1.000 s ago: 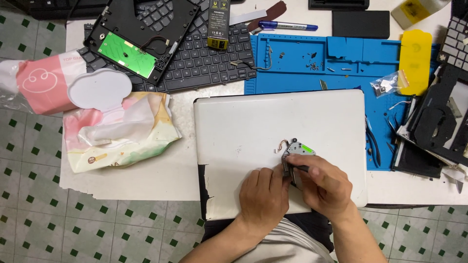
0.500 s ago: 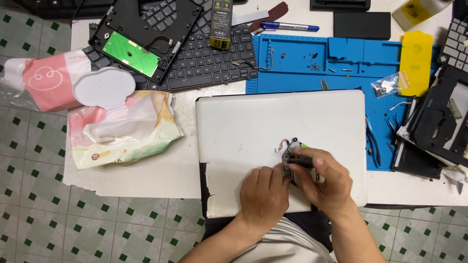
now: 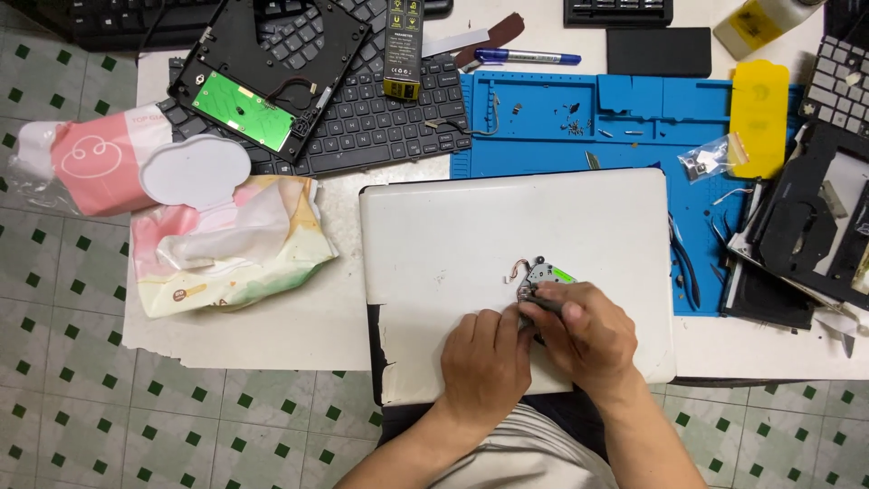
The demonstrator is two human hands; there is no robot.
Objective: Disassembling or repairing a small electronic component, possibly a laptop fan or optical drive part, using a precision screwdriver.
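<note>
Head view: both hands bunched over a small metal part on a white laptop lid.

Left hand [image 3: 484, 358] is curled, fingers folded down just beside the part. Right hand [image 3: 587, 337] is closed round a dark slim tool [image 3: 543, 305], tip laid against the small grey metal part [image 3: 540, 276] — green tab and short wires poke out at its upper edge. Part sits on the white laptop lid [image 3: 453, 244], right of centre, near the front edge. Past the lid: blue work mat [image 3: 634, 118] with loose screws, pliers [image 3: 683, 263] on its right side, a yellow piece [image 3: 759, 113] on top. Left — crumpled wipes pack [image 3: 226, 244] and a pink pack [image 3: 90, 163]. Farthest back: black keyboard [image 3: 380, 127] under an opened black frame with a green board [image 3: 240, 110], blue pen [image 3: 525, 56].
</note>
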